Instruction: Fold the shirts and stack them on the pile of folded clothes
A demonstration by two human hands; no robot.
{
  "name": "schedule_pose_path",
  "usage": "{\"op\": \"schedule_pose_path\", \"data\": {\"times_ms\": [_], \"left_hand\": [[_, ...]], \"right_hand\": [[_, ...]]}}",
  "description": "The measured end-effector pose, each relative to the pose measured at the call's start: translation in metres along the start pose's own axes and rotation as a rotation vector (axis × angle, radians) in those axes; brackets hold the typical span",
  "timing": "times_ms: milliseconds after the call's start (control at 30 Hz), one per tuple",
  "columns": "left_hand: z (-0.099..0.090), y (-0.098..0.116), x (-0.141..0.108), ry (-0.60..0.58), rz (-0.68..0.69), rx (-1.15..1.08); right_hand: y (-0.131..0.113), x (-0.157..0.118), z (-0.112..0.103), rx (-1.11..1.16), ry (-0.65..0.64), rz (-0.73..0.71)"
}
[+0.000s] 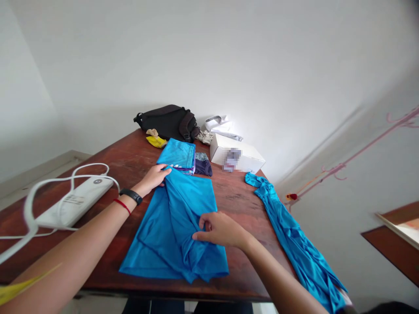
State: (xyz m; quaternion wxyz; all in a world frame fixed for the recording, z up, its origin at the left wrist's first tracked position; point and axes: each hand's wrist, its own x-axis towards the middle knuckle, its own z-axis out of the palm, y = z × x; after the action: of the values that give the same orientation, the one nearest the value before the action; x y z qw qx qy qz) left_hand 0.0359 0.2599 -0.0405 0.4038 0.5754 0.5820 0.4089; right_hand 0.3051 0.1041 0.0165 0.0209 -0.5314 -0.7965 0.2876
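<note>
A shiny blue garment [183,218] lies partly spread on the table in front of me, with creases and a bunched fold toward its lower right. My left hand [155,179] pinches its upper left edge between thumb and fingers. Over the garment's right side hovers my right hand [221,229], its thumb and curled forefinger apart and close to the cloth. Just beyond the left hand sits a stack of folded blue cloth [178,153] with purple edges showing.
On the wooden table [238,196] are a dark folded cloth [203,165], white box [237,152], black bag [166,122], yellow item [156,140] and white power strip [77,200] with cables. Another blue garment [288,226] hangs over the right edge. A pink rack [353,161] stands right.
</note>
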Motion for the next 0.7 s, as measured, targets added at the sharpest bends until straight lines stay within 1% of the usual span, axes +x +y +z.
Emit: {"op": "schedule_pose_path", "data": {"times_ms": [67,167,200,267,367,433,500,600,700], "left_hand": [[-0.002,-0.002,0.004,0.014,0.002,0.028],[-0.002,-0.007,0.010,0.017,0.024,0.096],[-0.002,-0.009,0.011,0.016,0.033,0.123],[-0.002,-0.011,0.014,0.024,0.055,0.184],[-0.002,-0.014,0.017,0.045,0.105,0.281],[-0.003,-0.016,0.018,0.059,0.143,0.342],[-0.004,-0.018,0.019,0.077,0.168,0.396],[-0.006,-0.019,0.019,0.105,0.188,0.531],[-0.008,-0.019,0.020,0.100,0.203,0.634]], "right_hand": [[-0.005,-0.006,-0.001,-0.003,-0.043,-0.014],[-0.012,-0.014,0.003,0.044,-0.117,-0.079],[-0.015,-0.016,0.006,0.056,-0.108,-0.098],[-0.019,-0.017,0.011,0.078,-0.040,-0.103],[-0.020,-0.016,0.018,0.149,0.057,-0.017],[-0.018,-0.015,0.022,0.172,0.086,0.043],[-0.015,-0.013,0.025,0.154,0.100,0.066],[-0.014,-0.013,0.026,0.122,0.106,0.048],[-0.019,-0.014,0.025,0.113,0.136,0.006]]}}
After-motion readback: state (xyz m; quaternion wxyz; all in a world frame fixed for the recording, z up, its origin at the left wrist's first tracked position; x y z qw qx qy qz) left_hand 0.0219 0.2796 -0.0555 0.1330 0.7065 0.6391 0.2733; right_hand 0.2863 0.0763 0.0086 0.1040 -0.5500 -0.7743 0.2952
